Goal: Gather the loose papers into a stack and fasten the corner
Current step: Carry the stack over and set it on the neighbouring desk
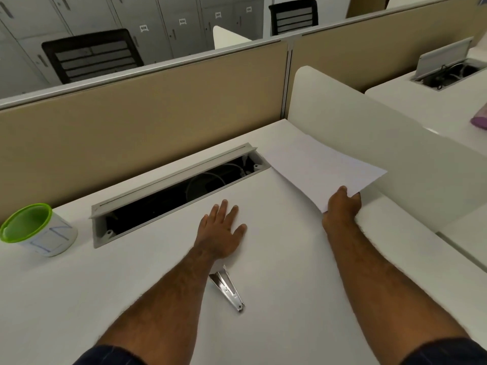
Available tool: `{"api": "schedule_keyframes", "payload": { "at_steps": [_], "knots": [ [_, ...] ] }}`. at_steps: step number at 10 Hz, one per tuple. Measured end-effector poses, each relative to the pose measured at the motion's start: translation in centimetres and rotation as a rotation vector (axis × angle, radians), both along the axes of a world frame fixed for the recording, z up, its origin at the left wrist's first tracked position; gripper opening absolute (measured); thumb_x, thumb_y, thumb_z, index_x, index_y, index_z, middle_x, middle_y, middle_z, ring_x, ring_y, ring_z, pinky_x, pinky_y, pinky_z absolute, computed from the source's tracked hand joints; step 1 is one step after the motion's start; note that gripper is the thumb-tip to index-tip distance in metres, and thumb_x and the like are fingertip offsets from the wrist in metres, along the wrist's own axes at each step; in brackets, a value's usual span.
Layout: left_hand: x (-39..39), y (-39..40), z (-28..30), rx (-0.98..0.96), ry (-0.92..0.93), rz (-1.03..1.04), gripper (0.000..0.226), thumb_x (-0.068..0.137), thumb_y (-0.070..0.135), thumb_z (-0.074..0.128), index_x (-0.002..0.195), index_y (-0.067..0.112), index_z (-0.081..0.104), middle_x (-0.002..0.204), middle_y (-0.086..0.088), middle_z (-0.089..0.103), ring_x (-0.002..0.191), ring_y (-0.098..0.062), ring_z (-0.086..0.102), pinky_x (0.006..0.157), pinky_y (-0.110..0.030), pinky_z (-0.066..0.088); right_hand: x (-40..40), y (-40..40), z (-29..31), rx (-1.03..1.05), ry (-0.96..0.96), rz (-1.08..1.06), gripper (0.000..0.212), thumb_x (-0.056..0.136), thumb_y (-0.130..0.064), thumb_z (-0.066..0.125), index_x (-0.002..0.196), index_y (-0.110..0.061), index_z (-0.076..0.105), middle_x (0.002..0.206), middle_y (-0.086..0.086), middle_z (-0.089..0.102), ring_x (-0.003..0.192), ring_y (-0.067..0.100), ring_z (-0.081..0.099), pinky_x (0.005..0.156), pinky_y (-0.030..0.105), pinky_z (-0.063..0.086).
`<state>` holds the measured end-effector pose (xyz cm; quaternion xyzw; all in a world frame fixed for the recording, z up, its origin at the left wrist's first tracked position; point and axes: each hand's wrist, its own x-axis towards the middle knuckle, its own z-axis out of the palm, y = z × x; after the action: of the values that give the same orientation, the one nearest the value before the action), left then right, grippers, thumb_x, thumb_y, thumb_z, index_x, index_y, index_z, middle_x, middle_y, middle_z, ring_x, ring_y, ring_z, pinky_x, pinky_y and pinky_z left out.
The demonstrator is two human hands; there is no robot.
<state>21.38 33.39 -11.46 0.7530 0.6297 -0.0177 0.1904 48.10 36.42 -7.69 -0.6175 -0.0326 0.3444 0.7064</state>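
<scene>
I note the right hand point(342, 206) pinching the near corner of a white sheet of paper point(321, 167), thumb on top, the sheet lifted off the table point(131, 299) and sloping up toward the white side divider point(395, 154). The left hand point(222, 230) lies flat and spread, palm down, gripping nothing; it appears to press on paper already lying there, though white on white I cannot make out the edges. A metal stapler point(228, 289) rests just behind that wrist, untouched. A green-rimmed cup point(34, 227) stands well apart to the left, and the open cable tray point(174, 193) lies beyond the hands. In my judgement gathering is under way. To do it well, I would lay the lifted sheet squarely over what the left palm pins, keep that palm down, align the corners, and keep the sheet clear of the tray opening.
</scene>
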Motion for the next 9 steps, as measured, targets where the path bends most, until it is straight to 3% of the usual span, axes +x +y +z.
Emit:
{"api": "schedule_keyframes", "payload": {
  "at_steps": [1,2,4,6,7,9],
  "knots": [
    [0.0,0.0,-0.2,0.004,0.028,-0.007,0.068,0.098,0.061,0.022,0.155,0.033,-0.002,0.163,0.004,-0.017,0.151,-0.020,-0.011,0.120,-0.043,-0.002,0.1,1.1,0.4,-0.028,0.038,-0.003,0.042,0.099,-0.014,0.045,0.141,-0.014,0.040,0.132,-0.001,0.050,0.108,0.017,0.055,0.096,0.026,0.042],
    [-0.1,0.2,-0.2,-0.015,0.041,-0.014,0.069,0.097,0.062,0.021,0.155,0.034,-0.004,0.163,0.003,-0.017,0.151,-0.020,-0.012,0.120,-0.043,-0.003,0.5,1.7,0.2,-0.183,0.006,0.058,0.045,0.098,-0.021,0.046,0.142,-0.013,0.038,0.143,0.011,0.046,0.124,0.026,0.051,0.095,0.030,0.042],
    [-0.2,0.3,-0.3,-0.014,0.056,-0.013,0.069,0.097,0.063,0.020,0.155,0.035,-0.004,0.163,0.004,-0.018,0.151,-0.019,-0.012,0.120,-0.042,-0.003,0.8,2.1,0.7,-0.339,-0.037,-0.026,0.076,0.086,-0.044,0.064,0.142,-0.008,0.028,0.141,0.015,0.044,0.123,0.030,0.050,0.100,0.039,0.041],
    [-0.2,0.1,-0.2,0.001,0.038,-0.007,0.069,0.097,0.063,0.021,0.155,0.035,-0.003,0.163,0.003,-0.017,0.151,-0.020,-0.012,0.120,-0.042,-0.003,0.2,1.9,1.0,-0.477,-0.237,-0.026,0.091,0.083,-0.048,0.064,0.147,-0.008,0.015,0.149,0.014,0.030,0.135,0.032,0.033,0.108,0.048,0.031],
    [-0.2,-0.2,0.0,0.021,0.017,-0.002,0.069,0.097,0.062,0.023,0.156,0.034,-0.001,0.164,0.003,-0.015,0.151,-0.020,-0.010,0.120,-0.042,-0.002,-0.7,0.9,0.4,-0.502,-0.366,0.085,0.085,0.085,-0.049,0.060,0.146,-0.007,0.019,0.148,0.016,0.032,0.134,0.034,0.032,0.108,0.051,0.032],
    [-0.4,-0.7,1.9,0.014,-0.162,0.065,0.067,0.100,0.053,0.031,0.156,0.019,0.017,0.165,-0.001,0.007,0.152,-0.019,0.005,0.123,-0.036,0.008,-3.6,-2.4,-0.1,-0.466,-0.760,0.289,0.053,0.090,-0.048,0.052,0.127,-0.010,0.052,0.129,0.013,0.058,0.121,0.032,0.050,0.100,0.047,0.036]
  ]
}}
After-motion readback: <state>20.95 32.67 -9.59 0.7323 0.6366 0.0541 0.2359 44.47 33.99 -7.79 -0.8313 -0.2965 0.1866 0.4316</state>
